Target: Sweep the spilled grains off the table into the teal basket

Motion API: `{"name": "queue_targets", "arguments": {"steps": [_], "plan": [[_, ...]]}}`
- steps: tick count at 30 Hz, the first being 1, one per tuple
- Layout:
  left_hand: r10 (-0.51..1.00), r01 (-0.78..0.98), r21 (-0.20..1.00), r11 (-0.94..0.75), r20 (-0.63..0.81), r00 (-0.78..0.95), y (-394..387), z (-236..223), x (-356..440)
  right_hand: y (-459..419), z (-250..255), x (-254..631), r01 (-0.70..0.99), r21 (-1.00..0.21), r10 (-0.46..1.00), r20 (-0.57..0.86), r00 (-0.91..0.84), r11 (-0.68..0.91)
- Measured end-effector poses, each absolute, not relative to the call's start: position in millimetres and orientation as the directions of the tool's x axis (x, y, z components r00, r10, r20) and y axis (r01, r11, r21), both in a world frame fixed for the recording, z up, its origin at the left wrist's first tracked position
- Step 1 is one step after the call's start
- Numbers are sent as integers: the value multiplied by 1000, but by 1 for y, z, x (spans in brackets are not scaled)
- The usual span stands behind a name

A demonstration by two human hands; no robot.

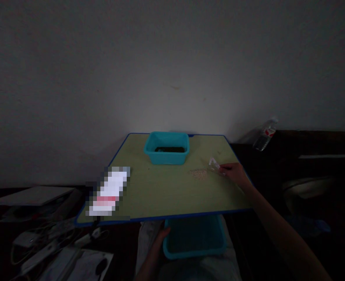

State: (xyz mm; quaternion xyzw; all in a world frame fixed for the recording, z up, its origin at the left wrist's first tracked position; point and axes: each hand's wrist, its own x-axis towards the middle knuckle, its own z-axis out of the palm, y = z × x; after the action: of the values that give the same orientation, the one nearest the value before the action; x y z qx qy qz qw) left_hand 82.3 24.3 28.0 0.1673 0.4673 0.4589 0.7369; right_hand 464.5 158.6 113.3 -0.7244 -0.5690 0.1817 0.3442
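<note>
While the room is dim and much detail is lost, the right hand [235, 173] can be seen resting on the far right part of the green table [166, 191], its fingers curled together around a small pale packet [214, 162] that sticks up and to the left from the fingertips. Just left of that hand, a small patch of pale grains [199, 173] lies spread on the tabletop, near the packet but apart from it (too small and dark to tell what the grains are). Toward the back of the table, well apart from the hand, stands a teal tub [166, 148] with something dark inside. Below the near edge of the table, a second teal basket [194, 236] sits on the person's lap, and the left hand [160, 240] lies against its left side, fingers pressed to the rim; whether it grips the rim or only touches it cannot be told. A blurred white and pink object [109, 191] lies on the table's left part. A clear plastic bottle [266, 134] leans by the wall at right.
</note>
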Motion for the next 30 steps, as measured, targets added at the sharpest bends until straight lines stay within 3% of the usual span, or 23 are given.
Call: {"name": "queue_targets", "arguments": {"steps": [6, 12, 17, 22, 27, 30], "plan": [[758, -512, 608, 607, -637, 141, 19, 34, 87, 131, 108, 452, 702, -709, 973, 108, 203, -68], [820, -547, 653, 524, -560, 117, 22, 39, 85, 111, 110, 428, 689, -724, 986, 84, 142, -38], [738, -562, 537, 629, -639, 215, 15, 42, 90, 99, 106, 405, 667, -741, 993, 119, 16, 78], [777, -529, 612, 588, -609, 159, 12, 37, 91, 87, 103, 383, 648, -737, 982, 153, -114, 190], [713, -510, 554, 658, -675, 187, 14, 22, 86, 75, 105, 362, 617, -744, 963, 141, -231, 257], [746, -537, 568, 624, -637, 194, 12, 15, 85, 70, 105, 352, 581, -765, 952, 141, -271, 278]]}}
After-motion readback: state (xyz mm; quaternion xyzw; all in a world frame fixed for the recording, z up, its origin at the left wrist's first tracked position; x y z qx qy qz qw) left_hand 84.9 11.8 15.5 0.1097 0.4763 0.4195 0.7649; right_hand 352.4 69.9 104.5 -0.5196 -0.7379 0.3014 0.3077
